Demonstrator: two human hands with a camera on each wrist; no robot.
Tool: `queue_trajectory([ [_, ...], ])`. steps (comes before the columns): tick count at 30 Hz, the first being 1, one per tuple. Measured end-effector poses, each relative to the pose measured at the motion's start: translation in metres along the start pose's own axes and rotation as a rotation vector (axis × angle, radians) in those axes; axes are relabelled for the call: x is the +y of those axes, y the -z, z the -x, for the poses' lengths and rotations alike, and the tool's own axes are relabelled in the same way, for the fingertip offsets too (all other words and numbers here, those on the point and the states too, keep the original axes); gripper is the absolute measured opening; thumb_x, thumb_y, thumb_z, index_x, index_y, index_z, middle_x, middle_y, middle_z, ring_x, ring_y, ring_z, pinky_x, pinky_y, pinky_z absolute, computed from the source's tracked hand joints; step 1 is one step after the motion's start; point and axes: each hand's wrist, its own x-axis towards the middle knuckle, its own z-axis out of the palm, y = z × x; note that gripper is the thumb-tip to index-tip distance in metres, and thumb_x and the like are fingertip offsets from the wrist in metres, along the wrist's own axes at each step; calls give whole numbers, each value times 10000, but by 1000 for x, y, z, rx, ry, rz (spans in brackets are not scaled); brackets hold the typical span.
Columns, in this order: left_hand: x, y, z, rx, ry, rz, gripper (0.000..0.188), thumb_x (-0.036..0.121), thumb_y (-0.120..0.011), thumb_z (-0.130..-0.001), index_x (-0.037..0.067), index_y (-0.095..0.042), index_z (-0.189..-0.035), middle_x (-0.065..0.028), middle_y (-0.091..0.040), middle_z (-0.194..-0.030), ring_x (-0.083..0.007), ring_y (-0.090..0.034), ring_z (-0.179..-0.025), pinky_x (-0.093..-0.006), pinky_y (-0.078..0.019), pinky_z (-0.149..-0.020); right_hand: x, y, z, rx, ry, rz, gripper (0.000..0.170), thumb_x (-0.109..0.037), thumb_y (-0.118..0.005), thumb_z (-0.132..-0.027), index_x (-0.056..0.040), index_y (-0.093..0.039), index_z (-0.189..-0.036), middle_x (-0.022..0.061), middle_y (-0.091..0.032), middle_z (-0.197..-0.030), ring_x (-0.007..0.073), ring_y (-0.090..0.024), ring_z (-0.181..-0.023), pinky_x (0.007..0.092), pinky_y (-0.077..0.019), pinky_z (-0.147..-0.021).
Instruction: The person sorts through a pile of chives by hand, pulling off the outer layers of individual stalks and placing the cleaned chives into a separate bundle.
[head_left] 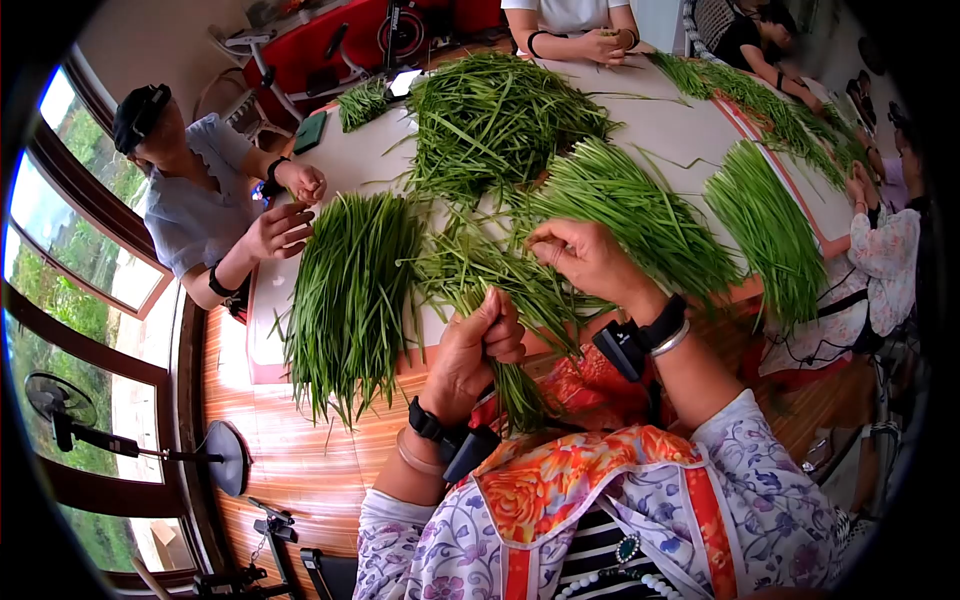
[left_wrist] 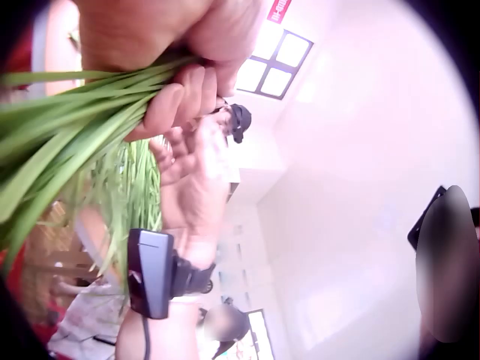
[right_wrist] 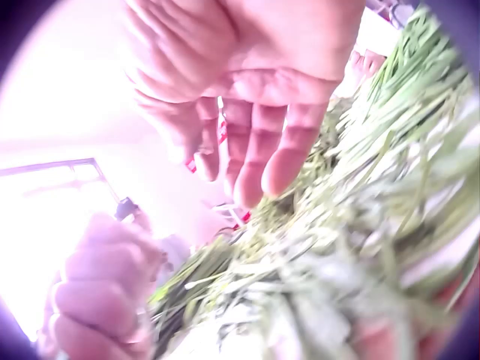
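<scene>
My left hand (head_left: 468, 352) grips a bunch of garlic chives (left_wrist: 75, 131), its thumb laid along the stems; the long green leaves hang down toward my lap in the head view. Over the loose, messy chives (head_left: 470, 255) at the table's near side is my right hand (head_left: 592, 262). Its fingers (right_wrist: 283, 169) are loosely extended in the right wrist view, and nothing shows between them. To the left lies a thick row of chives (head_left: 355, 290), leaf tips over the table edge. Another neat bundle (head_left: 630, 205) lies beyond my right hand.
A large heap of chives (head_left: 505, 120) fills the table's middle, and a further bundle (head_left: 768, 230) lies at the right. A person (head_left: 205, 185) works at the left corner, with others at the far and right sides. A fan (head_left: 215, 455) stands on the floor.
</scene>
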Motion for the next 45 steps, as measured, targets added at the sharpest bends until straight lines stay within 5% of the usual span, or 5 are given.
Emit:
queue_trajectory([
  [3,6,10,-8,75,-148,29,222,288,-499,-1008,98,-501,-894,69,-255,-619,-58,-227,-527,-214,-235,-482,45,35,-10,279,58,524,86,-87,-640,-823,-5,-620,-843,161,-644,-852,382,-621,-780,430,-504,-669],
  [8,-1,29,-26,71,-97,178,189,263,-501,-1010,87,-524,-944,69,-252,-608,-63,-233,-521,-227,-234,-481,64,41,-13,222,-81,857,100,-111,-647,-820,-27,-601,-794,142,-614,-871,358,-614,-820,461,-504,-673],
  [22,-7,27,-31,202,-129,122,231,160,-558,-972,44,-550,-1171,65,-288,-632,-65,-283,-541,-224,-264,-505,28,35,-5,52,-127,69,121,-69,-659,-865,39,-632,-912,18,-648,-771,71,-560,-688,249,-473,-636],
  [40,52,43,14,13,-452,379,177,231,-522,-994,68,-583,-1029,-47,-543,-987,-118,-432,-739,-231,-408,-565,-11,68,44,-575,-228,-38,116,-92,-661,-875,22,-647,-863,18,-625,-701,88,-555,-636,263,-452,-596],
  [45,41,49,3,74,-395,349,207,267,-544,-980,72,-568,-1043,-39,-572,-942,-134,-534,-782,-238,-434,-577,-3,54,35,-175,-309,-307,73,-74,-650,-902,-4,-648,-881,-17,-610,-725,47,-545,-614,196,-443,-568],
])
